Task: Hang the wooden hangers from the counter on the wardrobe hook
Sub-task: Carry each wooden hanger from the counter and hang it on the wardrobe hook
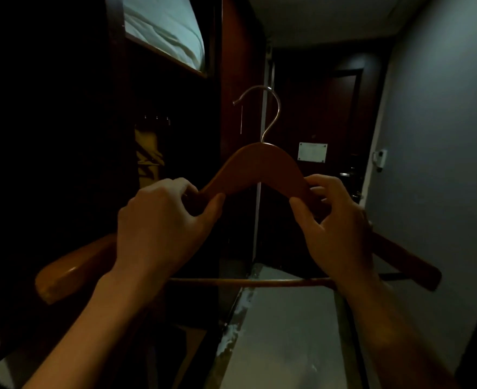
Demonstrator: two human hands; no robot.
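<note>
Hanger (259, 167) upright in two-handed grip

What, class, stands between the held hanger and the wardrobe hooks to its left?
Nothing visible. The left hand and right hand grip the wooden hanger in open air. The small hooks lie left, though the wardrobe is too dark to be sure.

A single wide-angle camera on the person's head faces forward and slightly down a passage, with a door (344, 108) far off at 1 o'clock. It sits near the work: forearms enter from 6 o'clock. The left hand (158, 220) and right hand (335, 228) grip the wooden hanger (259, 167) mid-frame, and the wardrobe (237, 51) spans 9 to 12 o'clock.
</note>
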